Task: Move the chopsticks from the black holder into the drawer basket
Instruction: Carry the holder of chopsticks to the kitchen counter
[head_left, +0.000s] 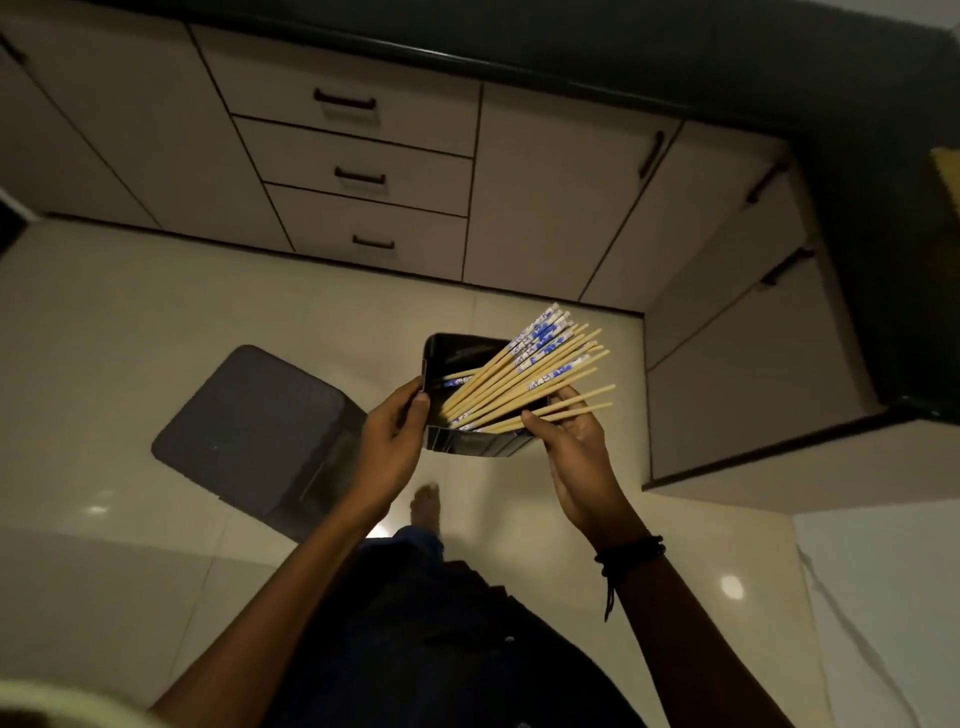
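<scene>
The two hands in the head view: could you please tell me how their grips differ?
The left hand clasps the left wall of the black holder, thumb over its rim; the right hand supports its right side. The left hand touches only the holder, while the right hand's fingers also close around several chopsticks. Only the right wrist wears a dark band. Both hold the holder above the floor.

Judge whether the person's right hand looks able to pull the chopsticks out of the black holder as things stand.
Probably yes. The right hand already touches the fanned chopsticks, whose ends stick out past the rim of the open black holder, which the left hand steadies.
</scene>
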